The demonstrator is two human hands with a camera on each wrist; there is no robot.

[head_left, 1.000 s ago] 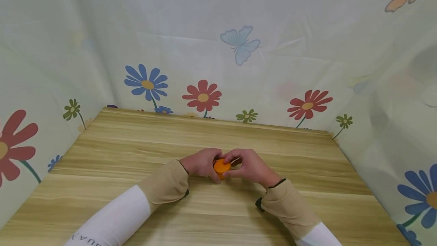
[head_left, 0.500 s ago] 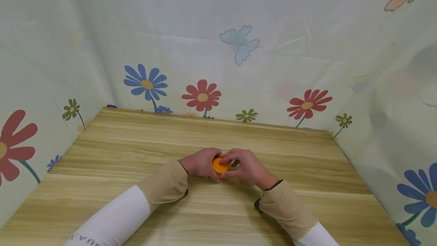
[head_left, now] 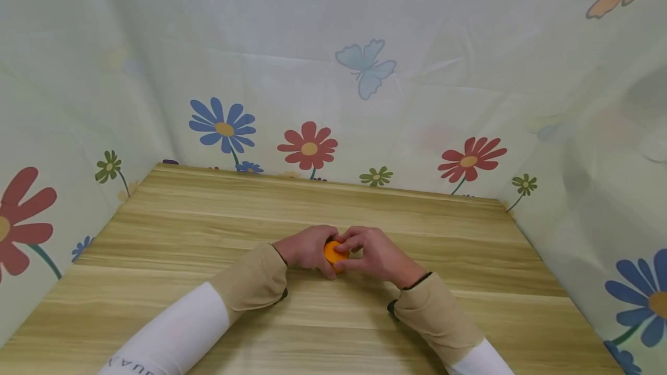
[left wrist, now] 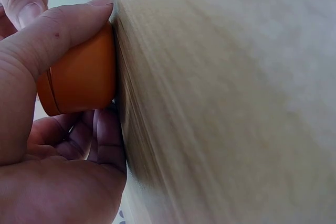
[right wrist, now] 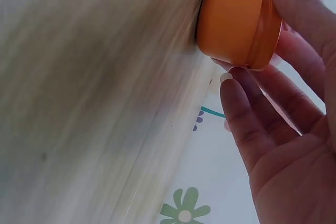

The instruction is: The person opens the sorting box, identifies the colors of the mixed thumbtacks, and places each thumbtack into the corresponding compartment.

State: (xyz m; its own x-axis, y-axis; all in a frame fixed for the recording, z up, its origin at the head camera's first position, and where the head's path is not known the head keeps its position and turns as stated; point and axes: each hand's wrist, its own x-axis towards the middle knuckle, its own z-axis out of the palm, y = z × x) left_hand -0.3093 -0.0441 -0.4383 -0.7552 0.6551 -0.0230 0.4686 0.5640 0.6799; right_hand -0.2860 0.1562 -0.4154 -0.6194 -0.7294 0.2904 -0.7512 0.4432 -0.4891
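A small round orange jar stands on the wooden table between both hands. In the left wrist view its smooth body meets the tabletop, and a seam separates it from the lid. My left hand grips the body from the left, thumb on the near side and fingers round the far side. From the right, my right hand holds the lid by its rim between thumb and fingers, one finger lying over the top. The lid looks seated on the body.
The wood-grain table spreads around the hands. Pale cloth walls printed with flowers and butterflies enclose its back and sides. A small dark purple thing shows at the far left corner.
My right hand has shifted slightly left, and its fingers have moved a little over the lid. The jar has edged slightly left. My left hand keeps its grip.
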